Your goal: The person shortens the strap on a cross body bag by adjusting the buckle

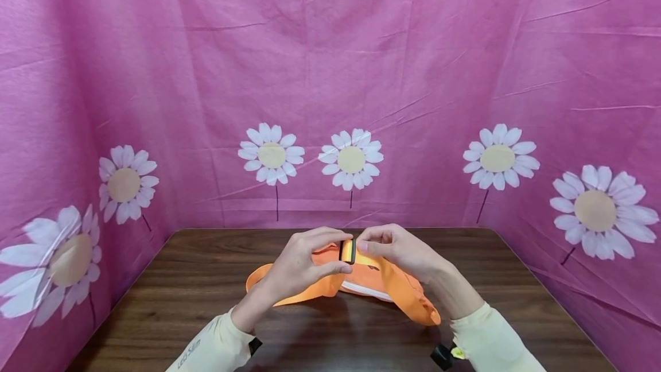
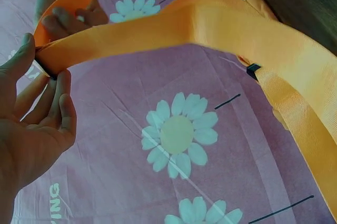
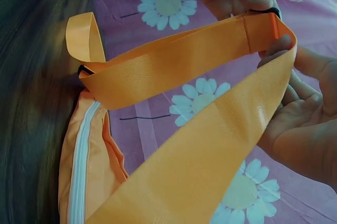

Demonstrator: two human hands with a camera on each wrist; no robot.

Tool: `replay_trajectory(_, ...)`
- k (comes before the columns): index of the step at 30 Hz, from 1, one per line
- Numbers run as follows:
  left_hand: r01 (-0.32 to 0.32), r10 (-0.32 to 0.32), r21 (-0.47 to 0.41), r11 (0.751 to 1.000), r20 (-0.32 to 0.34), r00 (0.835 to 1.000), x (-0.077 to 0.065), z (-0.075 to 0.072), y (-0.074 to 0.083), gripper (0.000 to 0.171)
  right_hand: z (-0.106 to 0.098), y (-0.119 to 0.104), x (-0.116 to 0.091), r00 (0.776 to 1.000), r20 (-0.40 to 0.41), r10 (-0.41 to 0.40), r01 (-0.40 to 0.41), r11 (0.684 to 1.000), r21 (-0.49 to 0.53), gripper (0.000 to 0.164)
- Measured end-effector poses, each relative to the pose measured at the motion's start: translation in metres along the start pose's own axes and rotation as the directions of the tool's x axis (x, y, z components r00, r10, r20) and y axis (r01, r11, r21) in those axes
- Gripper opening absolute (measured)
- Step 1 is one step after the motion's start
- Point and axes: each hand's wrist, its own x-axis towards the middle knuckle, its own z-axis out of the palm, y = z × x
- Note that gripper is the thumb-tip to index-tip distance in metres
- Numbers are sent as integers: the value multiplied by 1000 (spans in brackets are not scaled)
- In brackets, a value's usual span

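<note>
An orange waist bag (image 1: 325, 256) with a white zipper (image 1: 366, 290) lies on the table behind its wide orange strap (image 1: 400, 291). Between thumb and fingertips, my left hand (image 1: 299, 257) holds a black slide buckle (image 1: 353, 251) by its upper and lower edges. The strap is threaded through this buckle. Right beside it, my right hand (image 1: 408, 251) pinches the strap, which hangs down in a loop under that hand. In the right wrist view, a stitched seam crosses the strap near the buckle (image 3: 266, 11).
Dark wood-grain table (image 1: 206, 257) stands under both hands. A pink curtain (image 1: 330, 73) with printed daisies surrounds its back and sides. Another black fitting (image 3: 84, 69) sits on the strap near the bag's end. Black devices are worn at both wrists.
</note>
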Motion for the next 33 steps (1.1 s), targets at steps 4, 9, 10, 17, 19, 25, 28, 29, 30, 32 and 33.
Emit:
replay_trajectory(4,-29,29,16,999,-28,999,1,-2,-1,50,-4,2,0,1000,10,18,-18,1000,4,24)
replay_trajectory(9,4,-5,-28,1000,-40,999,1,-1,-2,49,-6,5,-1,999,36,-3,3,1000,6,23)
replay_trajectory(10,11,-12,-37,999,-37,999,1,-1,-1,49,-6,5,0,999,35,-9,9,1000,9,23)
replay_trajectory(17,50,-51,-63,997,-13,999,0,-1,0,48,-3,4,1,999,28,-19,19,1000,8,20)
replay_trajectory(19,66,-66,-79,995,0,998,-1,-1,0,48,-1,4,2,999,43,-27,25,999,29,20)
replay_trajectory(25,72,-72,-77,994,13,997,-1,1,0,48,1,4,3,997,60,-45,42,998,52,19)
replay_trajectory(28,48,-49,-60,997,-6,999,0,-1,1,47,-2,4,3,998,52,-43,40,998,46,21)
replay_trajectory(29,39,-40,-57,998,-14,999,1,-2,1,47,-3,4,3,997,57,-43,41,998,49,22)
replay_trajectory(30,28,-29,-54,998,-21,999,1,-3,2,47,-5,5,2,997,67,-43,39,998,53,22)
replay_trajectory(32,13,-15,-49,999,-33,999,1,-5,2,47,-8,7,2,995,94,-44,38,997,68,23)
replay_trajectory(33,16,-18,-54,998,-36,999,2,-6,2,47,-10,8,1,993,108,-46,38,997,72,23)
